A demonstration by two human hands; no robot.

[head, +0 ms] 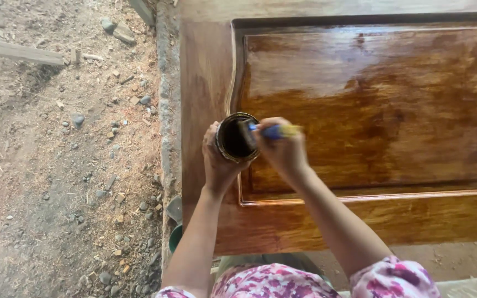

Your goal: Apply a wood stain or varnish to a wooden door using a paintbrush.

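Glossy brown varnish covers the raised panel of a wooden door (360,110) lying flat, seen from the head camera. A person's left hand (217,163) is wrapped closed around a small round tin (236,138) of dark liquid, held over the door's left frame. Their right hand (284,149) is closed on a blue-and-yellow-handled brush (269,131), its head dipped into the tin. Stony, dusty ground (56,165) lies to the left. Pink floral sleeves (393,278) show at the bottom edge.

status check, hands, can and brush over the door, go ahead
Left hand grips can. Right hand holds blue-handled brush, bristles inside the can. Glossy wooden door panel below; nothing in the way.
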